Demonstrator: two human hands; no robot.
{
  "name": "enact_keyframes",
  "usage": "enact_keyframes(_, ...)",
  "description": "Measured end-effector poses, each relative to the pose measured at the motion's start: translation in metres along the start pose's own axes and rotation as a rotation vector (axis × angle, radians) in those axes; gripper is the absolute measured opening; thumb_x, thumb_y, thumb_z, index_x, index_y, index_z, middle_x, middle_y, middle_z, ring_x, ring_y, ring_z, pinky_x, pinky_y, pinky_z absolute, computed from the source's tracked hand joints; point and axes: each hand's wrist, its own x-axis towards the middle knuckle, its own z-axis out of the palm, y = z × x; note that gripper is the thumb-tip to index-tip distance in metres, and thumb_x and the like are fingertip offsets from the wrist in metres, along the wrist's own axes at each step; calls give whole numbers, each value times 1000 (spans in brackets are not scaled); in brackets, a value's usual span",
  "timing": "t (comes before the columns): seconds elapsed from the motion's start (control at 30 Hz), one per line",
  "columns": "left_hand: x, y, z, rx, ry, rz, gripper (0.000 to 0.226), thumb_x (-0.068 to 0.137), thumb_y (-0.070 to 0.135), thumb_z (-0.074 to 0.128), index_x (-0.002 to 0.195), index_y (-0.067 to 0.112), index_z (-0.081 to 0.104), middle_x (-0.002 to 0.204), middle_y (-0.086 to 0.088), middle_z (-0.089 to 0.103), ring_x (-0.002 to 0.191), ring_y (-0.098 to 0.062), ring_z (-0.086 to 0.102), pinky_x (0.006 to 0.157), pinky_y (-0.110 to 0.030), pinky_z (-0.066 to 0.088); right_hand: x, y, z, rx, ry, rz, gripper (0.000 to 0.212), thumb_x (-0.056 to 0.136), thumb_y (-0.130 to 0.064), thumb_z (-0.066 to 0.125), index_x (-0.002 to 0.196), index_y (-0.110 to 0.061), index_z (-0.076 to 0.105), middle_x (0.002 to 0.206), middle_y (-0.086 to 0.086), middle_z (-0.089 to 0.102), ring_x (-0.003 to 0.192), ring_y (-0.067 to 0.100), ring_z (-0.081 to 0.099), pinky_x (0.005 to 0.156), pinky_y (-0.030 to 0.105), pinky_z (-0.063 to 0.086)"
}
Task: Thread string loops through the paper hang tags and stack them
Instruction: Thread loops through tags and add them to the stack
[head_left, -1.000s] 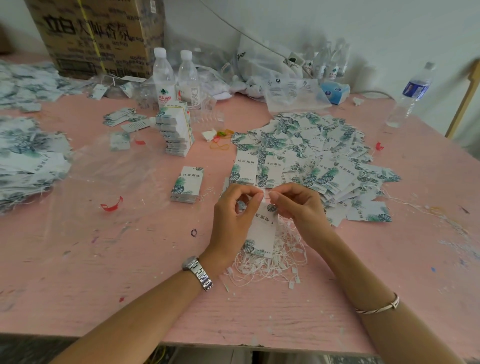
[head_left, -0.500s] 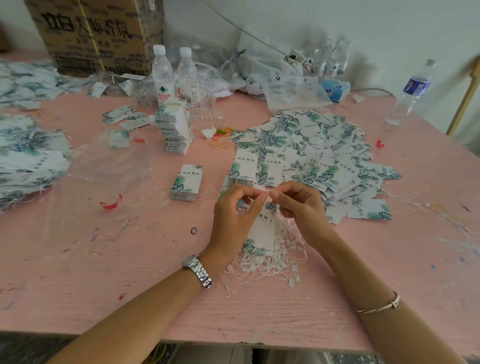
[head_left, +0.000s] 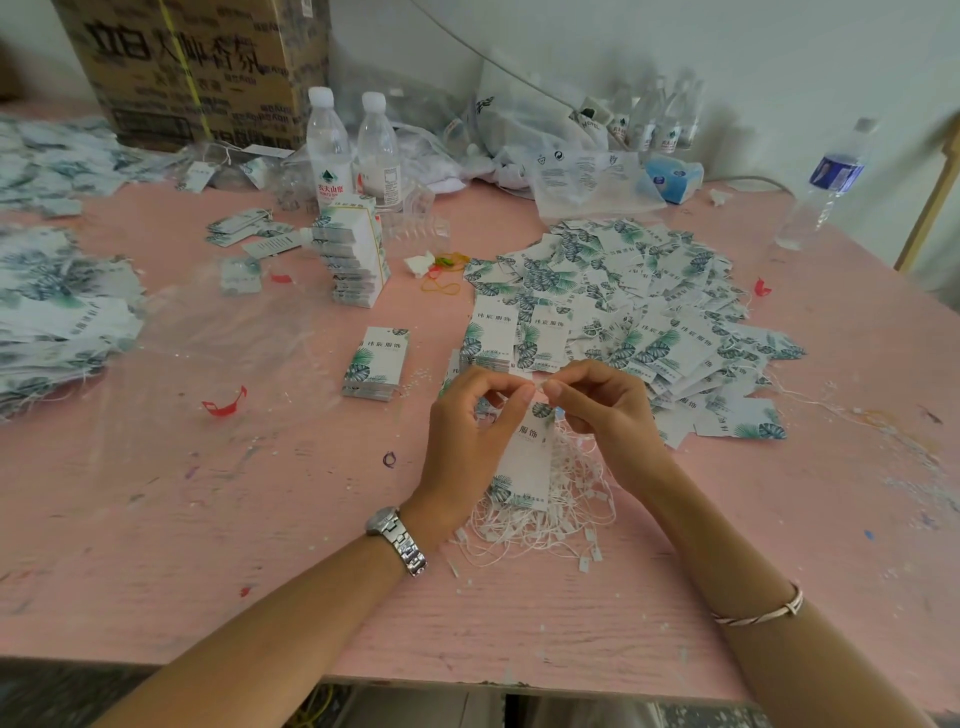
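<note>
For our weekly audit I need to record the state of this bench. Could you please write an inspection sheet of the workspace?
Surface: pink table, flecked with paint and paper bits.
Job's things: hang tag held over string loops; loose tags spread behind; short tag stack and tall tag stack to the left.
Clutter: water bottles, clear plastic sheet, red scrap, rubber bands.
Grippers: left hand and right hand both pinch the hang tag's top edge.
Cables: thin cable against the white wall.
Surroundings: cardboard box; wooden frame at the right edge.
</note>
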Motion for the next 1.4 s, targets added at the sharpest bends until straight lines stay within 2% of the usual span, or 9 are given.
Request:
enact_keyframes(0.27, 0, -1, 0, 21, -20, -1, 4, 93, 19, 71, 96, 18, 73, 89, 10, 67, 82, -5, 57, 72, -9, 37, 0, 0, -1, -1, -5, 9, 5, 83, -15, 73, 81, -11, 73, 58, 5, 47, 50, 14, 26, 47, 23, 24)
enact_keyframes(0.4, 0, 0, 0, 26, -24, 0, 4, 93, 18, 71, 96, 16, 73, 89, 8, 67, 83, -3, 56, 72, -8, 37, 0, -1, -1, 3, -20, 24, 5, 84, -14, 73, 79, -16, 75, 56, -4, 51, 49, 11, 28, 47, 22, 25)
enact_keyframes(0.67, 0, 1, 0, 21, -24, -3, 8, 92, 19, 71, 97, 13, 73, 90, 4, 68, 83, -4, 56, 72, -8, 37, -1, 0, 0, -5, -10, 13, 11, 80, -26, 77, 81, -15, 74, 57, -2, 50, 49, 11, 30, 47, 21, 27)
enact_keyframes(0.83, -1, 1, 0, 20, -23, -12, 7, 93, 19, 71, 97, 13, 73, 91, 5, 68, 83, -3, 56, 72, -8, 37, -1, -1, 0, -13, -12, 4, 4, 84, -16, 73, 80, -15, 74, 56, -4, 51, 49, 11, 30, 47, 21, 26)
enact_keyframes(1.03, 0, 2, 0, 16, -21, -17, 5, 93, 19, 71, 97, 16, 73, 90, 8, 68, 83, -3, 57, 72, -7, 37, -1, 0, 0, -16, -13, 10, 4, 84, -17, 73, 81, -16, 74, 55, -5, 50, 49, 10, 29, 47, 20, 26)
enact_keyframes(1.13, 0, 1, 0, 15, -22, -18, 8, 93, 19, 71, 98, 14, 73, 91, 6, 68, 83, -4, 57, 72, -8, 37, -1, 0, 0, -27, 4, 11, 4, 84, -20, 76, 81, -18, 74, 56, -1, 48, 50, 12, 29, 47, 22, 25)
enact_keyframes(1.23, 0, 0, 0, 13, -22, -21, 9, 92, 20, 71, 98, 14, 73, 91, 7, 69, 83, -4, 57, 72, -8, 37, -2, 1, -1, -39, 0, 2, 4, 85, -21, 75, 81, -20, 75, 55, -4, 48, 49, 12, 28, 48, 26, 21)
enact_keyframes(1.4, 0, -1, 0, 5, -39, -17, 13, 91, 25, 71, 97, 13, 74, 92, 4, 70, 84, -6, 58, 71, -8, 37, -2, 0, 0, -83, -12, -34, 5, 86, -16, 73, 82, -19, 74, 56, -8, 54, 48, 6, 36, 48, 17, 30)
